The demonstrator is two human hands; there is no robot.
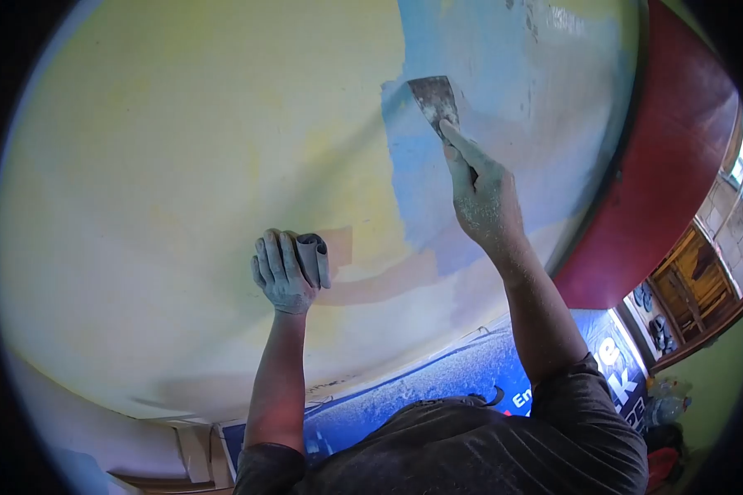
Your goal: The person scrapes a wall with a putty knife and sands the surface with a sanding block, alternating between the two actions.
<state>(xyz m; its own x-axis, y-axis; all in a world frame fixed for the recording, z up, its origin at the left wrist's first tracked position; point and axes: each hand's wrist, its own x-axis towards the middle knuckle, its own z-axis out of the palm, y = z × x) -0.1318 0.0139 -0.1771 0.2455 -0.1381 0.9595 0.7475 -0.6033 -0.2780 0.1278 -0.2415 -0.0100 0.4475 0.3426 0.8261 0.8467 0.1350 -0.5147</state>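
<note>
Dust-coated, my right hand [483, 194] grips a putty knife [435, 101], its worn blade pointing up and left against the blue painted patch [446, 49] of the wall. The knife's handle is mostly hidden in my fingers. Lower and to the left, my left hand [282, 268] is closed around a folded grey sheet that looks like sandpaper [312, 257], close to the wall. The wall [223, 132] carries pale yellow, whitish, pink and blue areas.
A dark red panel [644, 190] borders the wall on the right. Below lies a dusty blue printed banner [446, 379]. At the lower right are plastic bottles [667, 408], footwear [660, 334] and a wooden door or cabinet [693, 280].
</note>
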